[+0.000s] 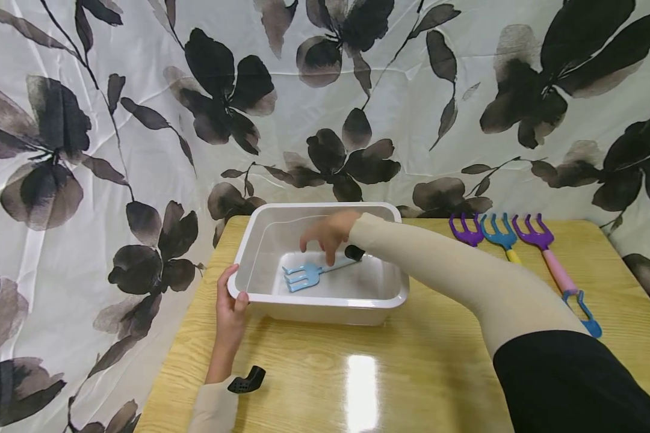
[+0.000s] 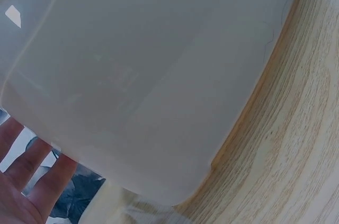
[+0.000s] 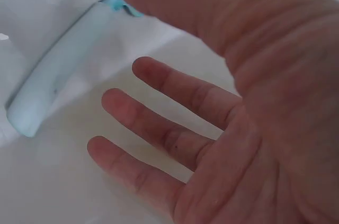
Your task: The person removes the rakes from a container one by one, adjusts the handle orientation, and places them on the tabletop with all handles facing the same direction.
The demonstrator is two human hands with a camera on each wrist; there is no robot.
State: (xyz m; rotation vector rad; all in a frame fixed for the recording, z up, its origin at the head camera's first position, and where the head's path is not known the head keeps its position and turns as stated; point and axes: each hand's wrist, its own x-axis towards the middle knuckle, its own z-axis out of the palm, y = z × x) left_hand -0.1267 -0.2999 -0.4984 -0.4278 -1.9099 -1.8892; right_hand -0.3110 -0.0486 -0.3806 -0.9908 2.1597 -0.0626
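Note:
A white plastic tub (image 1: 325, 298) stands on the wooden table. Inside it lies a light blue garden hand fork (image 1: 306, 276), its tines toward the left; its pale handle (image 3: 55, 73) shows in the right wrist view. My left hand (image 1: 233, 307) grips the tub's left front corner, thumb at the rim and fingers along the outer side. In the left wrist view, several of those fingers (image 2: 50, 176) show beside the tub's wall (image 2: 148, 86). Over the fork hovers my right hand (image 1: 330, 233), fingers spread and pointing down, holding nothing.
At the table's right lie a purple fork head (image 1: 467, 231), a blue fork with yellow handle (image 1: 501, 234), a purple fork with pink handle (image 1: 554, 261) and a blue tool (image 1: 590, 325), partly behind my right arm. A floral curtain (image 1: 141, 150) hangs behind and left.

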